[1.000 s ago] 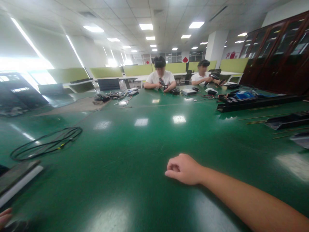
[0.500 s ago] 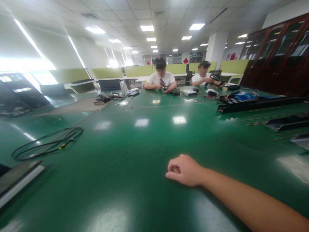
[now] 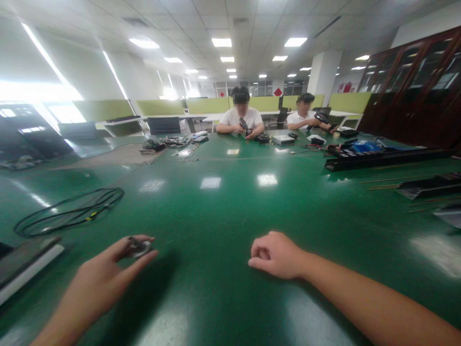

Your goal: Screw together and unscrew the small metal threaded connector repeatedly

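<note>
My left hand point(image 3: 103, 276) hovers above the green table point(image 3: 201, 221) at the lower left. Between its thumb and fingers it grips a small dark-and-silver object point(image 3: 139, 247); blur and the fingers hide its exact kind. My right hand point(image 3: 275, 254) rests on the table right of centre, its fingers curled into a loose fist. Nothing shows in that fist. A wide stretch of table separates the two hands.
Looped black cable point(image 3: 72, 211) lies at the left, behind a dark flat item with a pale edge point(image 3: 30, 269). Black metal channels point(image 3: 382, 158) and thin rods stand right. Across the table, two people point(image 3: 239, 120) handle dark tools among scattered parts.
My left hand has come into view from the lower left, holding the small dark-and-silver object. My right hand stays curled in the same place.
</note>
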Available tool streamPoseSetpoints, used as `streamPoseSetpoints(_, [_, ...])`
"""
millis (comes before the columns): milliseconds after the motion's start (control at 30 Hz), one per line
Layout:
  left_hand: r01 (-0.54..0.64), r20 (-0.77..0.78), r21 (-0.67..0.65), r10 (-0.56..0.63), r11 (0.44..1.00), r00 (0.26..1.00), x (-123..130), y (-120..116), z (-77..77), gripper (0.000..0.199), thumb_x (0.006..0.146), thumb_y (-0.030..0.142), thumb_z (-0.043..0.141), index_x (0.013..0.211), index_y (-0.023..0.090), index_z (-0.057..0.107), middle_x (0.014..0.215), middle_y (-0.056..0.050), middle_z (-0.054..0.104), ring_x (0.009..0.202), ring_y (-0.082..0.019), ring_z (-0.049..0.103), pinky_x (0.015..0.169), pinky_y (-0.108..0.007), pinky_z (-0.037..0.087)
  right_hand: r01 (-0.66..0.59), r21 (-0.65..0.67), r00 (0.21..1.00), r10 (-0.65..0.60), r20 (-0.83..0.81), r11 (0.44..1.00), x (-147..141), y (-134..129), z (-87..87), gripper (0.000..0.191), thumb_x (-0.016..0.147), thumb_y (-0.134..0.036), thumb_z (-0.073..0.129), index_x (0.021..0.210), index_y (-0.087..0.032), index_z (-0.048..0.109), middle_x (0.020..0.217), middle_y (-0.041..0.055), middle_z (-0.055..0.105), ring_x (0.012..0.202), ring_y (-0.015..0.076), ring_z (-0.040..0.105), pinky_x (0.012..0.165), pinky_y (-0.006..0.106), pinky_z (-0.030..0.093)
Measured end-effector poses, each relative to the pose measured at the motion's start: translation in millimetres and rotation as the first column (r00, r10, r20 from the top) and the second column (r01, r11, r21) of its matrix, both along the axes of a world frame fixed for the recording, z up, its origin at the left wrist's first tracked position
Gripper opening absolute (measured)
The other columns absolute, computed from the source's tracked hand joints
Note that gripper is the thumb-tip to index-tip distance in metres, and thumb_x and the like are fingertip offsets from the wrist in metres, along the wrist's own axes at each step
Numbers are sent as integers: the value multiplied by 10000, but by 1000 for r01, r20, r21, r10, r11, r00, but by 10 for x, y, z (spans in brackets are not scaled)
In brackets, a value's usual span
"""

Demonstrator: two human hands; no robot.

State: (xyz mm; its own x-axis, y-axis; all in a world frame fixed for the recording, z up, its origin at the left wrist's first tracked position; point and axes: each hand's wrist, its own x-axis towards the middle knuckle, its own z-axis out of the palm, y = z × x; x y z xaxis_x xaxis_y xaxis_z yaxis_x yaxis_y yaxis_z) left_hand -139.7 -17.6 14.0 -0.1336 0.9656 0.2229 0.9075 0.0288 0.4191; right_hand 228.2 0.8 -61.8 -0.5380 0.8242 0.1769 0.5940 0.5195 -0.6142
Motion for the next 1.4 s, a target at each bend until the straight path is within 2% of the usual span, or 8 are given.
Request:
streamPoseSetpoints(67, [221,53,-65,-218,973,975,324,199,-62,492,735,637,657,1063,271,667,977,5,732,886,-236,682,838,-355,535,-6,-6,1000,6,-7,1000,8,4,-13,221,853,-422,674,802,-209,699,622,-45,660,569,100,572,664,237,374])
streamPoseSetpoints(133, [418,110,-74,-409,906,906,724,347,-121,398,768,506,688,1068,245,672,1008,-20,722,910,-228,675,846,-340,530,-13,-23,1000,12,-28,1000,22,4,-25,217,853,-419,673,807,-207,691,616,-48,654,559,97,567,645,228,376])
streamPoseSetpoints(233, [616,187,45,-613,786,768,1271,428,-233,231,755,256,715,983,229,688,1082,-34,695,1001,-214,646,923,-339,498,2,-58,998,-6,-69,998,42,6,-36,188,854,-389,668,839,-201,673,610,-52,640,530,90,547,591,211,368])
streamPoseSetpoints(367, [724,284,253,-764,642,579,1630,334,-432,161,776,121,669,915,202,674,1020,-52,666,968,-180,622,852,-292,494,19,-49,998,-22,-60,999,46,10,-34,133,820,-333,687,829,-207,648,584,-67,603,508,86,518,548,204,334])
streamPoseSetpoints(500, [757,359,304,-806,579,472,1673,238,-569,191,783,82,662,935,197,674,986,-48,654,924,-159,619,815,-271,487,-7,51,1000,7,-1,999,33,9,-26,183,792,-318,688,703,-198,582,584,-65,565,527,90,487,560,219,308])
streamPoseSetpoints(867, [798,350,266,-826,541,443,1620,260,-588,199,808,131,682,991,209,677,978,-43,677,927,-163,621,848,-284,479,-15,69,998,11,54,998,32,-2,-55,335,784,-445,715,672,-186,534,605,-52,568,564,103,489,626,245,301])
streamPoseSetpoints(1200, [715,400,193,-719,673,568,1623,252,-548,245,740,210,793,962,220,690,909,-3,701,844,-155,645,776,-259,475,-43,37,999,42,33,998,45,-3,-50,356,814,-511,689,716,-192,565,624,-48,604,564,103,528,657,245,325])
streamPoseSetpoints(1400, [697,476,142,-666,703,575,1609,261,-581,282,676,275,857,880,196,679,863,-1,683,788,-152,634,717,-243,468,-44,43,999,43,9,998,32,4,-78,402,810,-525,688,666,-185,530,594,-57,572,553,95,511,645,242,314])
